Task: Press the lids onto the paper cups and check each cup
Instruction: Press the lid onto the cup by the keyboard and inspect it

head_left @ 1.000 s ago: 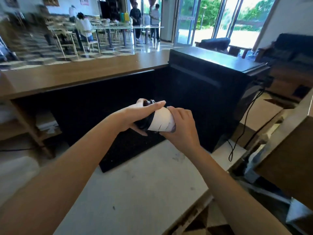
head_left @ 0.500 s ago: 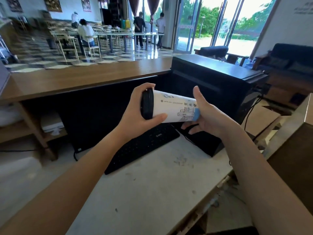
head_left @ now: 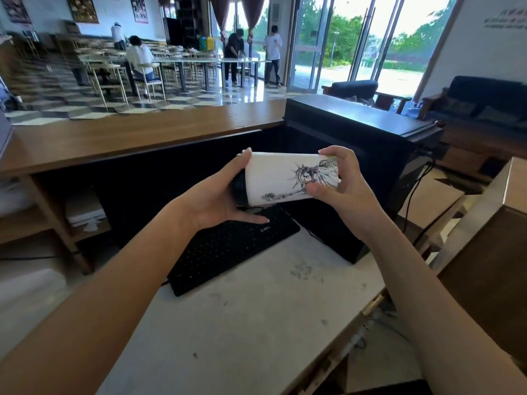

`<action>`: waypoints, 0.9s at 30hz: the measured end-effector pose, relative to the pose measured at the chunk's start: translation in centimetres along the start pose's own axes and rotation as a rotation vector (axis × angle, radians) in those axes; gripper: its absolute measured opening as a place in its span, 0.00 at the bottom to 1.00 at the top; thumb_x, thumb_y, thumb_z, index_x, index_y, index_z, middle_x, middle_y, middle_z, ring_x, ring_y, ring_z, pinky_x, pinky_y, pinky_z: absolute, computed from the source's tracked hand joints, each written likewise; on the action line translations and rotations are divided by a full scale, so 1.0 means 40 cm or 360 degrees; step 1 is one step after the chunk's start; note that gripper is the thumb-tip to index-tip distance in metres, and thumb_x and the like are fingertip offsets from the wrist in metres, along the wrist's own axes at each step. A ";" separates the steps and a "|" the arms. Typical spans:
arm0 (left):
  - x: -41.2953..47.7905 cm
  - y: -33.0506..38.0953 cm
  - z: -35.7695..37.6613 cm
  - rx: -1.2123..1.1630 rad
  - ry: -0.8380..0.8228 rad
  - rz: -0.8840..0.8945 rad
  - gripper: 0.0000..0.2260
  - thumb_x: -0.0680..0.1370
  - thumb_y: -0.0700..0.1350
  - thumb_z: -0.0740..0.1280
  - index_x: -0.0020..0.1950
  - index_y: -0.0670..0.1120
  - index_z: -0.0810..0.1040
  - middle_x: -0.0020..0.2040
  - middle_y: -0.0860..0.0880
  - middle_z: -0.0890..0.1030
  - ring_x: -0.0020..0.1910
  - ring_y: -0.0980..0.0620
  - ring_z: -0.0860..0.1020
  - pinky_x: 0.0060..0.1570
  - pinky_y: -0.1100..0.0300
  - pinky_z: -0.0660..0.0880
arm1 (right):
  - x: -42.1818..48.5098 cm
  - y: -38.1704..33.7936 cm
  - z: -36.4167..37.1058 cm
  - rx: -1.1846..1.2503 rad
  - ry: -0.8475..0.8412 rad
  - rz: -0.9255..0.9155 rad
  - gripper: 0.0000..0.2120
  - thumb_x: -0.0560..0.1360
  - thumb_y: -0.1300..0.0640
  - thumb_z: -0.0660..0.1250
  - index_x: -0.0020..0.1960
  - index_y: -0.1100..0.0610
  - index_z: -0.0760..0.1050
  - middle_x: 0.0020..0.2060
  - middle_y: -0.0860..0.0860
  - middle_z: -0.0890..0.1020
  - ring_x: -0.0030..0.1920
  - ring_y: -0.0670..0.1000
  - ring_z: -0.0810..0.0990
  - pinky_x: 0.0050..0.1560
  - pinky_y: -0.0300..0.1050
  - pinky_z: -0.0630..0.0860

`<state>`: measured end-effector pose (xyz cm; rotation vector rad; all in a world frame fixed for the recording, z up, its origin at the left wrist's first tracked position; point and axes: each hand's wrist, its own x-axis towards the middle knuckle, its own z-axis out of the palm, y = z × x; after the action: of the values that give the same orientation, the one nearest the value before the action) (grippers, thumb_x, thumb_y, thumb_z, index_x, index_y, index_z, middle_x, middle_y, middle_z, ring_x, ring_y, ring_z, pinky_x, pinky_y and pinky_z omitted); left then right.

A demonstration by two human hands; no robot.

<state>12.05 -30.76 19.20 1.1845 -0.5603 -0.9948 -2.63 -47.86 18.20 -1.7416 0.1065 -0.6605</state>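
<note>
While I hold the paper cup (head_left: 281, 178) sideways, left hand (head_left: 219, 199) half-hiding black lid (head_left: 239, 189) at 9 o'clock, right hand (head_left: 342, 183) clasping its base.

Single head-worn wide-angle view, looking forward and down over counter (head_left: 256, 323), hands close, hall beyond.

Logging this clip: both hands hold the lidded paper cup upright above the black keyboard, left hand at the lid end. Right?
Not upright. The head view shows the paper cup on its side, black lid toward the left hand, right hand at its base, above the keyboard.
</note>
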 end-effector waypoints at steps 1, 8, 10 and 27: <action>0.002 0.000 0.005 -0.0036 0.0057 -0.0004 0.12 0.71 0.56 0.67 0.51 0.52 0.77 0.47 0.48 0.81 0.47 0.44 0.81 0.39 0.47 0.81 | -0.001 0.002 -0.001 -0.0024 -0.0049 -0.0021 0.24 0.71 0.64 0.71 0.59 0.46 0.65 0.55 0.48 0.75 0.53 0.48 0.79 0.50 0.42 0.78; 0.018 -0.028 0.003 0.0308 0.0122 0.0350 0.19 0.69 0.46 0.71 0.56 0.60 0.71 0.55 0.49 0.73 0.49 0.49 0.78 0.38 0.57 0.79 | 0.016 0.017 -0.007 0.0342 -0.0041 0.0605 0.31 0.67 0.36 0.64 0.63 0.53 0.68 0.57 0.57 0.77 0.53 0.53 0.82 0.49 0.52 0.81; 0.014 -0.035 0.001 0.0569 0.0136 0.0531 0.26 0.64 0.49 0.73 0.58 0.64 0.70 0.56 0.50 0.72 0.52 0.48 0.77 0.43 0.55 0.80 | 0.023 0.013 -0.003 0.0273 -0.0100 0.0847 0.39 0.64 0.29 0.59 0.63 0.55 0.71 0.53 0.60 0.81 0.49 0.56 0.84 0.43 0.52 0.82; 0.026 0.039 0.009 0.0222 -0.0048 -0.0099 0.23 0.65 0.61 0.67 0.55 0.51 0.78 0.56 0.45 0.80 0.54 0.42 0.80 0.43 0.42 0.79 | -0.002 0.027 -0.013 0.0457 -0.0046 0.0231 0.22 0.70 0.57 0.68 0.62 0.50 0.65 0.55 0.52 0.75 0.55 0.50 0.80 0.54 0.51 0.80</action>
<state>12.81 -31.75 20.65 1.3190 -0.6278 -1.0409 -2.68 -48.60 17.24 -1.4518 0.1109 -0.5167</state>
